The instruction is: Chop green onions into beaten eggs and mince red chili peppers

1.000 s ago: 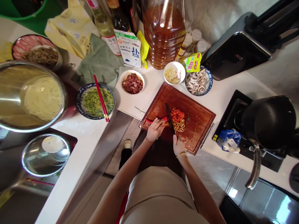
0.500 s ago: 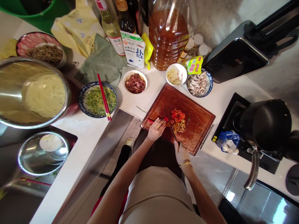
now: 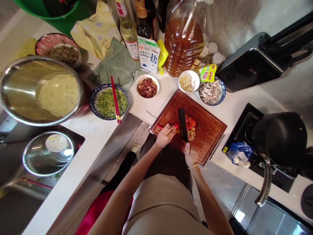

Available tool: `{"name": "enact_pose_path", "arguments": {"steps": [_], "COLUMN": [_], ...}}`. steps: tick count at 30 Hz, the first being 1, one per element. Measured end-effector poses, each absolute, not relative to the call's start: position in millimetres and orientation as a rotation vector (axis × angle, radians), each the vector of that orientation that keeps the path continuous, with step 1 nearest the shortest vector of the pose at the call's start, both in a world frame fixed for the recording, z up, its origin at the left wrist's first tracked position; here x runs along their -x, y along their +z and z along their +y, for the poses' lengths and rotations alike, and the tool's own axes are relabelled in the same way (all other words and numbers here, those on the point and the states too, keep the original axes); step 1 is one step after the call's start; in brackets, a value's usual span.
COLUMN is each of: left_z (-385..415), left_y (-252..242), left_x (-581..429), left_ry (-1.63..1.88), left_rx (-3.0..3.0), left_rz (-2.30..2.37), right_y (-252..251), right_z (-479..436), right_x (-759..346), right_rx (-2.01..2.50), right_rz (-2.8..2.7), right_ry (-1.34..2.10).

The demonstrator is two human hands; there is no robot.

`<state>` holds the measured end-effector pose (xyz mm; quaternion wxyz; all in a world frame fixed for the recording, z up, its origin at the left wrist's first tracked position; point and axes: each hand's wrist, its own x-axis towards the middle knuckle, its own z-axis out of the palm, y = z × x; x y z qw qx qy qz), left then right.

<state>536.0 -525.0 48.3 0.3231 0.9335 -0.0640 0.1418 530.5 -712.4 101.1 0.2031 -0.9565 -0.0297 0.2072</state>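
Observation:
A brown wooden cutting board (image 3: 207, 130) lies on the white counter. My left hand (image 3: 165, 135) is curled over a red chili pepper (image 3: 168, 126) near the board's left edge, pinning it down. My right hand (image 3: 190, 155) is closed round the handle of a dark knife (image 3: 182, 124), whose blade lies tilted over the board beside a heap of sliced red chili rings (image 3: 191, 127).
Behind the board stand a bowl of chopped meat (image 3: 147, 86), a small white bowl (image 3: 188, 81) and a bowl of sliced mushrooms (image 3: 211, 91). Left are a herb bowl with red chopsticks (image 3: 114, 99) and a steel bowl of noodles (image 3: 41, 91). A black pan (image 3: 281, 137) sits right; a big oil jug (image 3: 184, 39) stands behind.
The knife blade has turned from edge-down in the chili to a flatter tilt, showing its broad side. The camera view has shifted slightly, and both hands stay at the board.

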Motion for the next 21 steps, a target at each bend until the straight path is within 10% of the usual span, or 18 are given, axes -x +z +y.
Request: {"name": "enact_pose_path", "arguments": {"steps": [21], "left_z": [-528], "left_y": [49], "left_x": [-532], "left_ry": [0.384], "left_rx": [-2.519], "left_rz": [-0.159], "right_y": [96], "right_z": [-704], "right_x": [-546], "right_rx": [2.659], "right_rz": [-0.002], "right_ry": [0.664]}}
